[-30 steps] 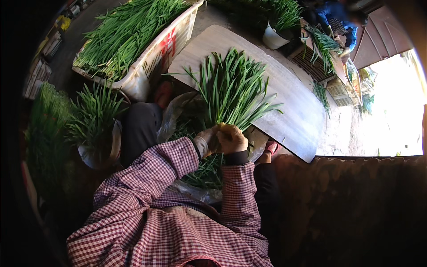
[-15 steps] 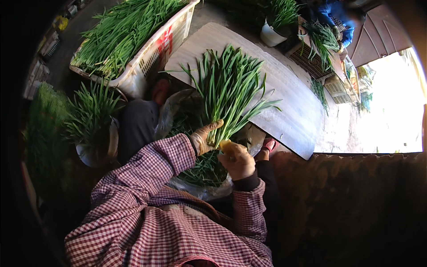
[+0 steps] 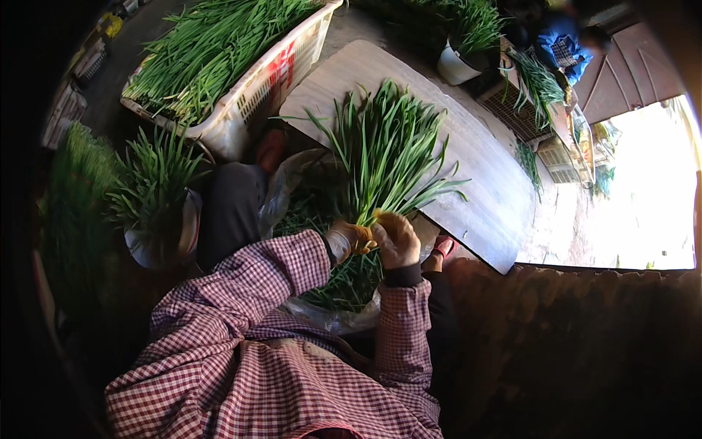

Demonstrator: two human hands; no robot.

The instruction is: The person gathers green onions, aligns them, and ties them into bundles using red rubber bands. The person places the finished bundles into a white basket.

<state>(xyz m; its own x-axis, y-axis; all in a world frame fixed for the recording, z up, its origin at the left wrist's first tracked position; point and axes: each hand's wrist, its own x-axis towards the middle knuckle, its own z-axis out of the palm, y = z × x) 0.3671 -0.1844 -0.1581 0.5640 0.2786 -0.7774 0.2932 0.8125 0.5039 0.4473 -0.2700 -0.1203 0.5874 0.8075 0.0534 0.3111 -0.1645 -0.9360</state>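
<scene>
A thick bunch of garlic chives lies with its leaves fanned out over a grey board. My left hand, in a stained glove, is closed around the bunch's stem ends. My right hand, also gloved, is closed in a pinch beside the stems, just right of my left hand. A small yellow bit shows at its fingertips; I cannot tell whether it is the glove or something held. Below both hands, a clear plastic bag holds loose green leaves.
The sloping board reaches out ahead of me. A white crate heaped with chives stands far left, and a white bucket of chives is by my left knee. Far right, a person in blue works beside crates, near another bucket.
My right hand has moved up along the stems and turned, its fingers now pinched near the bunch. My left hand has rotated around the stem ends and shifted slightly right.
</scene>
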